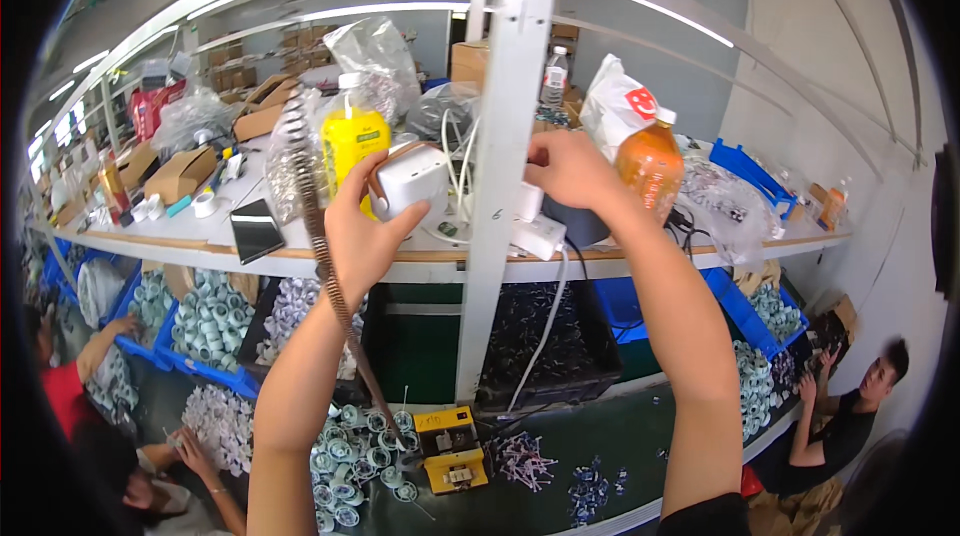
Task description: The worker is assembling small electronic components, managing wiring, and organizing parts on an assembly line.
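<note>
My left hand [362, 236] is closed around a white box-shaped device [412, 182] with rounded edges and small dark openings, held just above the shelf. A brown edge shows between the device and my fingers. My right hand [572, 168] is raised beside the white post [505, 136], its fingers curled and pressed together; the post edge and the fingers hide what they may hold. Under it, a white power strip [540, 236] lies on the shelf with a white cable [548, 336] hanging from it. White cords [462, 171] run between the device and the post.
A yellow bottle [352, 141] and an orange drink bottle [652, 168] flank my hands. A coiled spring cord [312, 196] hangs before my left forearm. Below stand a yellow fixture [450, 448], piles of round parts [345, 461] and a black bin [545, 351]. Co-workers sit at both sides.
</note>
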Demonstrator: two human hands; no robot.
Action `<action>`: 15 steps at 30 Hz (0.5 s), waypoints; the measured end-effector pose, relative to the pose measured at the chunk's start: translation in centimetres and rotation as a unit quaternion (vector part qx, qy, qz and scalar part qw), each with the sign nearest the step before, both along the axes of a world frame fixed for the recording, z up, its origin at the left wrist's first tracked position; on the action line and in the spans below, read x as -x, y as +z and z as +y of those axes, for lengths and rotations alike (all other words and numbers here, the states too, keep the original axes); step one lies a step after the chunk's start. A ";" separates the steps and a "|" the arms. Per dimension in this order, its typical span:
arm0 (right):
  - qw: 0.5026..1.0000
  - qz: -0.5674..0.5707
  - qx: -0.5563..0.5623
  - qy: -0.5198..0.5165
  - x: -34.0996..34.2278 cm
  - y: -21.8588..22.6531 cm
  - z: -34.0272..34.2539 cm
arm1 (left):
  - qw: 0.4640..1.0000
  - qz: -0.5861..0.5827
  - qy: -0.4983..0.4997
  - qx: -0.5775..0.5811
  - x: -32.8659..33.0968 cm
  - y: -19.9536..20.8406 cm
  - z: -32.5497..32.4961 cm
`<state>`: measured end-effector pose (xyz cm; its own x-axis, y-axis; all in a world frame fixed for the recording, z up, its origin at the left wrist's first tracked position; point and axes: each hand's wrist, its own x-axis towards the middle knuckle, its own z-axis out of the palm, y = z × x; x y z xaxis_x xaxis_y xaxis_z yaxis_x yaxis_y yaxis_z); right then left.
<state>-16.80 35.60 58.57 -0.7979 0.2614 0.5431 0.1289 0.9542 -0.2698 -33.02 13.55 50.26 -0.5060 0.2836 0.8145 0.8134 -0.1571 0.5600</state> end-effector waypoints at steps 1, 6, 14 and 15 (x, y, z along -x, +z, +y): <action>1.000 -0.002 -0.019 -0.008 0.3 0.0 0.3 | 0.999 0.016 -0.009 -0.034 0.2 0.0 -0.2; 0.996 -0.022 -0.072 -0.036 1.2 -0.4 1.4 | 0.999 -0.043 -0.002 -0.024 0.1 -1.1 -2.5; 0.998 -0.025 -0.043 -0.039 1.2 1.8 0.7 | 0.999 -0.037 0.018 -0.016 0.8 -3.2 -4.7; 0.999 -0.007 0.002 -0.034 1.3 2.2 0.8 | 0.999 -0.036 0.016 -0.017 0.8 -3.4 -5.0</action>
